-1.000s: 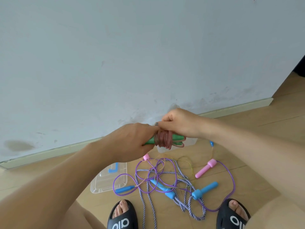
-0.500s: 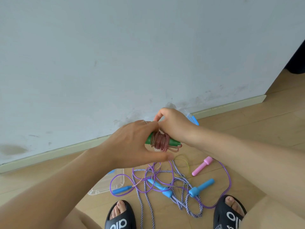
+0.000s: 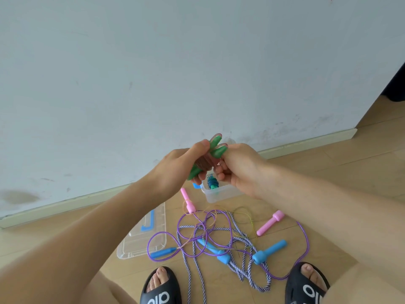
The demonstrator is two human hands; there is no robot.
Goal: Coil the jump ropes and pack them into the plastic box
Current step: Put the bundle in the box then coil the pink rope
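Note:
A green-handled jump rope [image 3: 215, 148] with its reddish cord wound round the handles is held up in front of the wall. My left hand [image 3: 175, 167] grips the lower part of the handles. My right hand [image 3: 238, 170] pinches the bundle from the right side. Directly below them on the floor stands the clear plastic box [image 3: 221, 194], with a coiled blue rope [image 3: 212, 183] inside. In front of it lies a tangle of loose ropes: a purple cord [image 3: 219, 229], a blue-white braided rope [image 3: 243, 262], blue handles [image 3: 269, 252] and pink handles [image 3: 270, 222].
The box's clear lid [image 3: 144, 242] with a blue latch lies on the wooden floor at the left. My two feet in black slides [image 3: 162, 288] stand at the bottom edge, close to the rope tangle. The pale wall and its skirting board run behind the box.
The bundle has tilted from lying sideways to pointing up and away, handle tips now above my fingers. Both hands rose slightly, and the box with the blue rope has come into sight beneath them.

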